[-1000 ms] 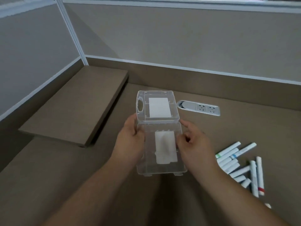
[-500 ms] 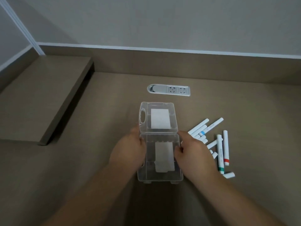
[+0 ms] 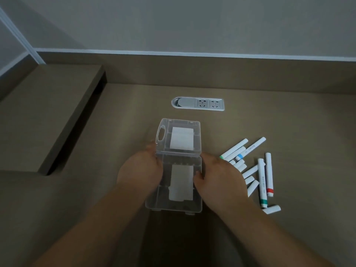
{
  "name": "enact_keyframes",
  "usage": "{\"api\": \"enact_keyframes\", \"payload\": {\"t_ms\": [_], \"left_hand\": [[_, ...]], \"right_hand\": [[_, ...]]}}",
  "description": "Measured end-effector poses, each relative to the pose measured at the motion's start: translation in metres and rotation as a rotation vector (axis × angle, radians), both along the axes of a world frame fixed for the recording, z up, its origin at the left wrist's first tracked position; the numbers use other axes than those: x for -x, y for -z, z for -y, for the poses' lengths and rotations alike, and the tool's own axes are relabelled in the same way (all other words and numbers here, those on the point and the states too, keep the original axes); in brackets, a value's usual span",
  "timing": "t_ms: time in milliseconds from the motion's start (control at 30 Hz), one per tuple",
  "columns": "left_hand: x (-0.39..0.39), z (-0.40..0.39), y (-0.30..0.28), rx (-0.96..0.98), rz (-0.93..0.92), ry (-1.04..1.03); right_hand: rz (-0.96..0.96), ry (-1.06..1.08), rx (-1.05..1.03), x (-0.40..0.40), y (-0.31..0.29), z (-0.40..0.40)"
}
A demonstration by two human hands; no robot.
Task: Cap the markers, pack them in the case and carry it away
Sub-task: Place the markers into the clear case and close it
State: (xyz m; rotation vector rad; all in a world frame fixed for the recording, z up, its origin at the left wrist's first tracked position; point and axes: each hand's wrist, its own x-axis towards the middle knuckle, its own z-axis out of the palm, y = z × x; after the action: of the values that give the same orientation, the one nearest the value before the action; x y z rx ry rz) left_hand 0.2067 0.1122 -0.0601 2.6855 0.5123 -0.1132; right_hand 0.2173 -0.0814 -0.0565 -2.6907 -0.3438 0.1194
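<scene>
A clear plastic case [image 3: 178,204] lies opened flat on the brown desk, its lid [image 3: 180,132] folded away from me, a white label in each half. My left hand [image 3: 140,171] grips the case's left side near the hinge. On the opposite side my right hand [image 3: 219,177] holds the right edge. Nothing lies inside the case. Several white markers [image 3: 248,164] are scattered just right of my right hand, some with green, blue or red bands. A loose white cap [image 3: 272,209] rests at the near end of the pile.
A silver socket panel [image 3: 198,103] is set into the desk behind the case. A raised brown shelf [image 3: 44,112] stands at the left. A low desk wall and grey partition [image 3: 192,26] close off the back.
The case came down from the air onto the desk, with both hands still on it. My view tilted downward and shifted right, bringing the whole marker pile into sight.
</scene>
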Motion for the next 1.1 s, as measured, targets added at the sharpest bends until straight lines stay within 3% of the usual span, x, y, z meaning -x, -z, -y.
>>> {"api": "enact_keyframes", "payload": {"t_ms": [333,667,767,867,967,1100], "left_hand": [[0.005,-0.01,0.008,-0.056,-0.036,0.013],[-0.001,0.011,0.017,-0.115,0.025,0.124],[0.004,0.008,0.015,-0.144,0.126,0.13],[0.013,0.0,0.017,-0.118,0.216,0.264],[0.017,-0.007,0.025,-0.078,0.136,0.43],[0.011,-0.012,0.032,-0.071,0.111,0.467]], "right_hand": [[0.034,-0.015,0.109,0.001,0.012,-0.014],[0.026,0.058,0.172,-0.001,0.01,0.01],[0.069,0.077,0.13,-0.001,0.012,0.015],[0.128,0.023,0.096,-0.001,0.014,0.016],[0.105,-0.105,0.121,-0.002,0.017,0.015],[0.069,-0.208,0.149,-0.007,0.028,0.012]]}}
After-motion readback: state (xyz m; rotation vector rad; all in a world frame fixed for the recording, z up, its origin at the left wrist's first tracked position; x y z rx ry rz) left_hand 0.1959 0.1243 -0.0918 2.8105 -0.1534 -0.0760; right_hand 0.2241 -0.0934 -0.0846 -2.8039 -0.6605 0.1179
